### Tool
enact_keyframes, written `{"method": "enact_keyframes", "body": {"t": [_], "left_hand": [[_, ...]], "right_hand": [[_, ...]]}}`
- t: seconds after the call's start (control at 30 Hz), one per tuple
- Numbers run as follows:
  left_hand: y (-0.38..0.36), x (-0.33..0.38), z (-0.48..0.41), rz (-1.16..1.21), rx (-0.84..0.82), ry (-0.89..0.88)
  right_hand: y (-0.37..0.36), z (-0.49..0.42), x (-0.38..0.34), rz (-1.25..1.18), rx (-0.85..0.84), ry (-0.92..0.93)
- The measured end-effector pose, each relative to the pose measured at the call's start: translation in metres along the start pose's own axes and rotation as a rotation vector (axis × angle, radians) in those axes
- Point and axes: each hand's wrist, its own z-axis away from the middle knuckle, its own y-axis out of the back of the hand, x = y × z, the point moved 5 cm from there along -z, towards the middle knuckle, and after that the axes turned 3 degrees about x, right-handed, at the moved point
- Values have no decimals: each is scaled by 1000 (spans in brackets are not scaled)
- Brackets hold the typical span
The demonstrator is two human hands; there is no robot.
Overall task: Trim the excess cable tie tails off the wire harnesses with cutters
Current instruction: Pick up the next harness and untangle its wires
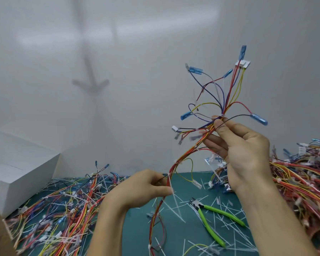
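One multicoloured wire harness [192, 147] raised above the teal mat [139, 230]. One pair of green-handled cutters [199, 206] lying there among cut white tie tails [175, 209] (too many to count). Two harness heaps, left [72, 209] and right [303, 182]. One white box [17, 172], contents hidden. Right hand [246, 152] pinching the harness near its top; left hand [142, 187] pinching an untrimmed tail [170, 182].

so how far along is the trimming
Done: cut tie tails litter the green mat. In hand: left hand and right hand hold one harness up; cutters lie on the mat, unused. Left: a pile at left and a pile at right; which is trimmed I cannot tell.
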Motion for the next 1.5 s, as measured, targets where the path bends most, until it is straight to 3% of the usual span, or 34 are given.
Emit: {"method": "enact_keyframes", "body": {"t": [0.13,0.27,0.33,0.5,0.63,1.13,1.27,1.37,1.43,1.5], "left_hand": [[7,-11,0,-51,28,71],[0,-18,1,210,-2,226],[2,-17,2,302,59,250],[22,-13,3,580,388,173],[36,-8,9,758,554,97],[54,23,28,1018,701,-135],[52,15,21,989,702,-117],[43,-1,13,856,714,-1],[35,-13,7,611,632,105],[27,-19,5,237,423,175]], "right_hand": [[1,0,1,6,7,-17],[1,0,2,-8,7,-38],[1,0,3,-5,2,-47],[3,-2,7,-14,-4,-90],[3,-3,10,-59,-16,-126],[-3,-2,10,-179,-49,-166],[-2,-1,9,-146,-51,-158],[-2,0,6,-71,-60,-118],[0,0,4,-8,-45,-65],[0,0,2,89,-34,4]]}}
